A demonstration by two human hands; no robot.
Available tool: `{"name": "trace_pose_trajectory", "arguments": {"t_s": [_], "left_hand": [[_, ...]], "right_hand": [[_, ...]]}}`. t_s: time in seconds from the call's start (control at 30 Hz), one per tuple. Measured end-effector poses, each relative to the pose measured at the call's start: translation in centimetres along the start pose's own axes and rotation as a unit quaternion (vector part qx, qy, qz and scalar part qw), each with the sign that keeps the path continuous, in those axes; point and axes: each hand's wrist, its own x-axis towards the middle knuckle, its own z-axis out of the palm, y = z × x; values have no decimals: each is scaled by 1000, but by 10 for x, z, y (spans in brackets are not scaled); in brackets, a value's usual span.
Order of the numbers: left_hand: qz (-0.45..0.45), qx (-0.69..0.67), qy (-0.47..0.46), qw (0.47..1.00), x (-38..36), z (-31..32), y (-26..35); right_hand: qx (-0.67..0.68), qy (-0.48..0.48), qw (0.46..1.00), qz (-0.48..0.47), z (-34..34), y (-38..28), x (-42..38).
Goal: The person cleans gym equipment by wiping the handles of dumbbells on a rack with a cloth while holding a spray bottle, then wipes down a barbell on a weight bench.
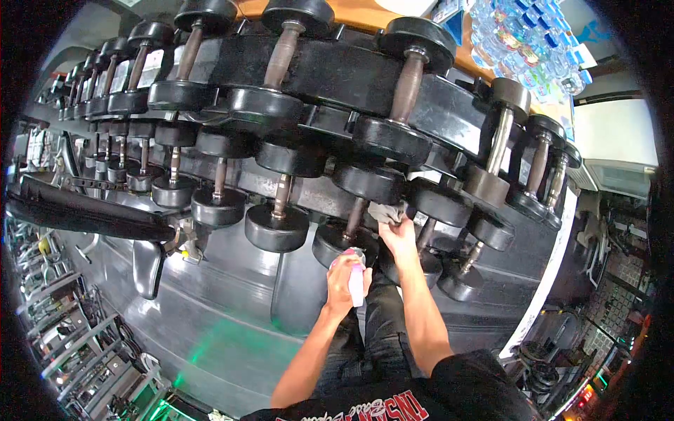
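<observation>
My left hand (340,284) is wrapped round a spray bottle (357,286) with a pale purple-white body and a reddish top. The bottle's top is close to the near end of a black dumbbell (330,243) on the lower rack tier. A grey cloth (385,213) is bunched in my right hand (399,237). That hand reaches between this dumbbell and the neighbouring dumbbell (439,202) to its right, the cloth beside their far heads. Part of the cloth is hidden behind my fingers.
More black dumbbells (279,217) line both tiers of the rack. Packs of water bottles (526,42) stand on the wooden top behind. To the left is a padded bench (91,210) on the dark floor (232,295). A white edge strip (544,284) runs along the right.
</observation>
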Motion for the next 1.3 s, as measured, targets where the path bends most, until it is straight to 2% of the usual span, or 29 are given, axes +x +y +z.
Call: {"name": "trace_pose_trajectory", "arguments": {"t_s": [0.03,0.07,0.13,0.17,0.2,0.27,0.3,0.33,0.4,0.47,0.5,0.53,0.6,0.63,0.67,0.73,0.77,0.87,0.9,1.03,1.27,1.3], "left_hand": [[8,-2,6,1000,-1,0,0],[18,-4,13,1000,-2,0,1],[24,6,19,1000,-4,-3,3],[29,3,26,999,-6,-6,3],[33,0,32,999,-11,-8,4],[17,-18,31,999,-32,-16,0],[-12,-3,28,1000,-38,-21,2],[-39,13,25,999,-41,-27,6],[-48,28,26,998,-50,-37,15],[-81,20,27,996,-58,-45,21],[-70,5,30,997,-57,-48,24],[-70,6,30,997,-56,-50,27],[-84,-2,32,996,-55,-54,35],[-84,-13,38,996,-54,-56,38],[-87,-9,39,995,-54,-57,38],[-79,8,31,996,-53,-59,38],[-67,5,33,997,-52,-59,37],[-74,18,42,996,-49,-57,36],[-74,20,46,996,-49,-58,35],[-68,2,63,996,-48,-60,32],[-80,-26,62,994,-55,-56,13],[-75,-28,62,995,-53,-54,11]], "right_hand": [[-18,106,991,-81,41,28,-26],[39,1,999,-28,20,19,-24],[45,-12,999,-4,25,32,-32],[48,-208,974,71,25,46,-32],[47,-188,978,76,22,52,-35],[-116,-49,992,-20,47,82,-42],[-90,-106,990,35,21,77,-18],[-111,-91,983,116,33,85,-10],[-202,-19,977,72,44,116,5],[-171,-49,975,135,-15,114,72],[-264,-3,952,154,-15,119,74],[-261,54,944,194,-13,127,82],[-217,179,953,115,0,142,95],[-146,126,977,91,-31,127,127],[-33,55,991,115,-60,108,155],[16,71,997,41,-7,126,126],[34,3,995,90,-9,121,123],[3,13,999,48,13,122,96],[65,17,995,69,13,115,91],[-17,45,994,96,16,93,66],[-13,-17,993,116,19,46,-14],[-41,-6,996,75,27,45,-31]]}}
